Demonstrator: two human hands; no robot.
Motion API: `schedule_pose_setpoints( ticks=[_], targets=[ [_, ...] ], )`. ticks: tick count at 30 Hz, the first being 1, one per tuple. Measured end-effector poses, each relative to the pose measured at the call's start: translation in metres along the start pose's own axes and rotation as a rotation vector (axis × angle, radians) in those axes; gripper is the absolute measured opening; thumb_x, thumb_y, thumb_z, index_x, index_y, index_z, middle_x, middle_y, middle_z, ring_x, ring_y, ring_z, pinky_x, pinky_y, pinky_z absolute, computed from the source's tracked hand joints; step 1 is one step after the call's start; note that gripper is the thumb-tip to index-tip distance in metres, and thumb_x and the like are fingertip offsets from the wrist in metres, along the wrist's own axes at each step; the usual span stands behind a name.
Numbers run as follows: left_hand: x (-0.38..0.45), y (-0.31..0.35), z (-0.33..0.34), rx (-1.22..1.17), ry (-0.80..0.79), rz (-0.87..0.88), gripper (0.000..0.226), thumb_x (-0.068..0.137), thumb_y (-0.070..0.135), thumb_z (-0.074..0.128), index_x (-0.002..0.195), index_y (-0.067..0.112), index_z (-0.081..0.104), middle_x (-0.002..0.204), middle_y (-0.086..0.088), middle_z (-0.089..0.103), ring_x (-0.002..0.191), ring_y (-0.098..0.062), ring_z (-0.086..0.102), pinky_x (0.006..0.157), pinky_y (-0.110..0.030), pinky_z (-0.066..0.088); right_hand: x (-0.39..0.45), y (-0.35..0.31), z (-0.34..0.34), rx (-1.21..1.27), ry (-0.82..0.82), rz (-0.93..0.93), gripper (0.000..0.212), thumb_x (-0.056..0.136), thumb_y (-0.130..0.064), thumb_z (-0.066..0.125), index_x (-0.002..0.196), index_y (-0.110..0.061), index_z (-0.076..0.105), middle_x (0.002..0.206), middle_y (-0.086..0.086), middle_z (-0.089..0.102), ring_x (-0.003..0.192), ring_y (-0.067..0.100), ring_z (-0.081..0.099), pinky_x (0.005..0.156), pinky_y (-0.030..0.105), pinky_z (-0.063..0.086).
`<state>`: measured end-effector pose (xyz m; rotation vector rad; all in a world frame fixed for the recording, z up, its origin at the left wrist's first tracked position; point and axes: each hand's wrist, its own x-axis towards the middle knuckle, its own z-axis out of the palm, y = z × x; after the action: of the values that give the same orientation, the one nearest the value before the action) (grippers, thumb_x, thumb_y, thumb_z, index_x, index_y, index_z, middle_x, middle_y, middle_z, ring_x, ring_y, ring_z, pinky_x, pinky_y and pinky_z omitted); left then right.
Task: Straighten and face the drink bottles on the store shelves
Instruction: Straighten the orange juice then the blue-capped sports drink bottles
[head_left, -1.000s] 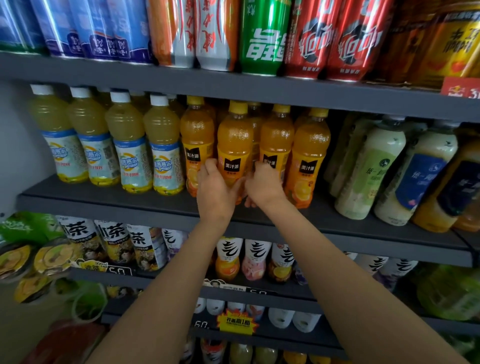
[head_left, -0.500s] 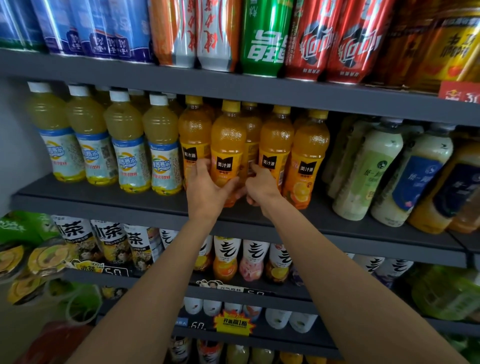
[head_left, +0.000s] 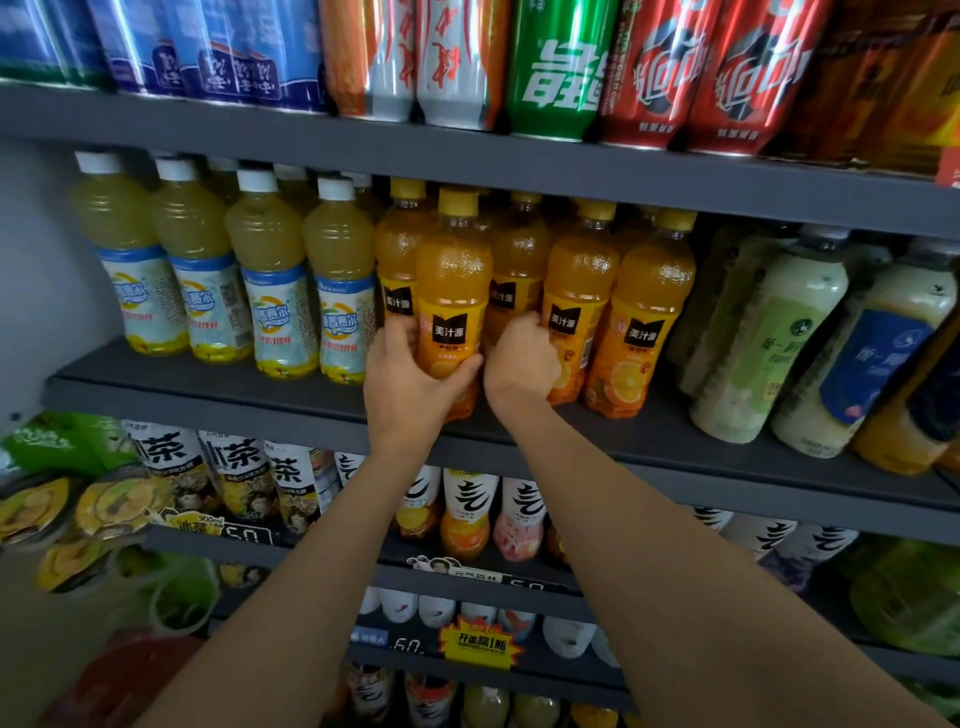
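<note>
Orange bottle (head_left: 452, 306) between both hands' fingers (head_left: 397, 332)

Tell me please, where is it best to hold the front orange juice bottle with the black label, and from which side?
Take the front orange juice bottle low on its body, below the black label, coming from the open front of the shelf. It stands upright and neighbours crowd both sides and the back. The left hand already wraps it there; the right hand closes in beside it.
</note>
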<state>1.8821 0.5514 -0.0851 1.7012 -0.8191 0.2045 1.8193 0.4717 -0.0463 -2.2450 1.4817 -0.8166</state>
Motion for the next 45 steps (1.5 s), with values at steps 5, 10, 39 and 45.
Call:
schedule_pose_setpoints(
  ticks=[5, 10, 39, 45],
  targets=[
    [0.003, -0.002, -0.003, -0.036, -0.024, 0.017, 0.06, 0.063, 0.046, 0.08, 0.107, 0.021, 0.048, 0.108, -0.001, 0.059, 0.101, -0.018, 0.058, 0.084, -0.043, 0.052, -0.001, -0.001, 0.011, -0.032, 0.034, 0.012, 0.027, 0.099, -0.01, 0.038, 0.124, 0.0, 0.039, 0.123, 0.017, 0.058, 0.113, 0.033, 0.058, 0.087, 0.037, 0.046],
    [0.005, -0.005, -0.006, -0.041, -0.065, 0.055, 0.062, 0.063, 0.046, 0.08, 0.109, 0.017, 0.05, 0.108, -0.001, 0.06, 0.1, -0.018, 0.059, 0.083, -0.044, 0.052, -0.004, 0.006, 0.01, 0.053, 0.077, -0.009, 0.032, 0.096, -0.017, 0.049, 0.122, -0.001, 0.041, 0.119, 0.018, 0.061, 0.11, 0.035, 0.058, 0.085, 0.039, 0.046],
    [0.004, 0.001, 0.0, -0.004, -0.058, 0.071, 0.062, 0.069, 0.038, 0.08, 0.114, 0.011, 0.049, 0.112, -0.005, 0.06, 0.102, -0.02, 0.059, 0.085, -0.042, 0.052, 0.011, 0.015, -0.018, 0.174, -0.378, -0.139, 0.023, 0.092, -0.006, 0.055, 0.113, 0.002, 0.054, 0.112, 0.017, 0.064, 0.096, 0.03, 0.066, 0.078, 0.026, 0.053],
    [-0.001, 0.016, 0.016, 0.053, -0.025, 0.059, 0.061, 0.07, 0.033, 0.08, 0.112, 0.005, 0.048, 0.111, -0.012, 0.055, 0.104, -0.027, 0.055, 0.081, -0.039, 0.049, 0.002, 0.015, -0.047, 0.218, -0.647, -0.237, 0.054, 0.086, -0.006, 0.061, 0.134, -0.007, 0.039, 0.121, 0.008, 0.052, 0.106, 0.027, 0.059, 0.08, 0.031, 0.056]
  ],
)
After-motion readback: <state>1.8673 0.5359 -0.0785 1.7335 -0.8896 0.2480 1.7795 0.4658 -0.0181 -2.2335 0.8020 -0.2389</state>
